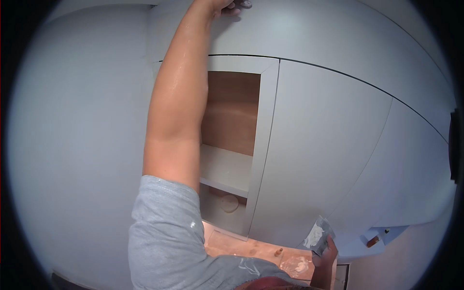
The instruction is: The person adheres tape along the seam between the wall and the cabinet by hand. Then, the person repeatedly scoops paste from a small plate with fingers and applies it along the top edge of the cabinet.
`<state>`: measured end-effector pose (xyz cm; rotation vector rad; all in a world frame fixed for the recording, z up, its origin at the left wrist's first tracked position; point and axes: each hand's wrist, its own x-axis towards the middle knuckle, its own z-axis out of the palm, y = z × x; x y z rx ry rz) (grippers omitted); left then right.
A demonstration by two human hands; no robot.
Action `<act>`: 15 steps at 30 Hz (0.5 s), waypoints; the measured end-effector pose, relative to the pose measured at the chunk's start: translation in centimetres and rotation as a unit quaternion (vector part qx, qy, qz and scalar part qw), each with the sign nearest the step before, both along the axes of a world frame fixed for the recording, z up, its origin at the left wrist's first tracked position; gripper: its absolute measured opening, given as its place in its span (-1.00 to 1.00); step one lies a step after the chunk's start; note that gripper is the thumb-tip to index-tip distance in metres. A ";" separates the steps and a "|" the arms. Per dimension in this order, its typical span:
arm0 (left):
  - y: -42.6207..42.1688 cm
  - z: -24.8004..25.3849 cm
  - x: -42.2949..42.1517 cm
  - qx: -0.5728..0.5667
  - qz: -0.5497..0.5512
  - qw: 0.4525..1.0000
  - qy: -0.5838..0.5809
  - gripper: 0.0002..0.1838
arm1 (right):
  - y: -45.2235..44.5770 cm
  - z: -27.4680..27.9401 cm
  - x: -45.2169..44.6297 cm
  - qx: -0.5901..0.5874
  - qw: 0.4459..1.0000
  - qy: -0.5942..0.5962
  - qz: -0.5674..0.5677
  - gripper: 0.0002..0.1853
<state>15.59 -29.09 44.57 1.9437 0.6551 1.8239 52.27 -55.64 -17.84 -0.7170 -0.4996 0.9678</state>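
My left arm reaches up across the front of a pale cabinet point(319, 145). At the top edge of the view my left hand point(227, 8) is by the upper panel point(290, 34), partly cut off by the frame. Its fingers are curled; what they hold, if anything, I cannot make out. Low on the right, my right hand point(327, 254) grips a wide metal putty knife point(326, 226). White putty point(315, 235) is spread over the blade. Behind my raised arm is an open cabinet section point(232, 113) with a brown back.
A pale shelf point(224, 166) crosses the open section. Below it is a round whitish object point(229, 204). The tan floor point(256, 249) bears white smears and a small brown item point(279, 252). A bluish ledge point(360, 249) is at lower right. A plain wall point(82, 145) fills the left.
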 end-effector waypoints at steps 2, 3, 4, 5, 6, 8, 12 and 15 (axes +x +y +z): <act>1.0 -1.0 -1.6 0.032 0.005 0.998 -0.049 -0.84 | -0.6 3.0 -1.7 0.005 0.997 0.073 0.039 -0.55; 2.0 -1.3 -3.6 0.048 0.010 0.994 -0.097 -0.81 | -0.4 4.0 -2.4 0.011 0.992 0.112 0.057 -0.54; 3.8 -1.3 -5.8 0.029 0.023 0.991 -0.127 -0.82 | -0.1 3.4 -2.0 -0.007 0.992 0.113 0.045 -0.54; 5.6 -1.1 -7.9 0.009 0.034 0.987 -0.157 -0.83 | -0.1 2.3 -1.4 -0.027 0.992 0.115 0.032 -0.54; 7.5 -0.7 -9.5 -0.019 0.062 0.988 -0.143 -0.84 | 0.2 1.7 -1.1 -0.045 0.992 0.117 0.018 -0.53; 10.2 -0.3 -11.0 -0.051 0.073 0.990 -0.113 -0.86 | 0.0 2.5 -1.5 -0.023 0.996 0.087 -0.005 -0.53; 17.3 4.2 -11.2 -0.035 0.046 0.998 0.034 -0.84 | 0.1 4.4 -2.0 -0.030 0.996 0.059 -0.060 -0.54; 13.4 -0.4 -3.5 0.073 0.048 0.972 0.218 -0.68 | 1.5 4.1 -1.1 -0.079 0.984 0.120 -0.109 -0.47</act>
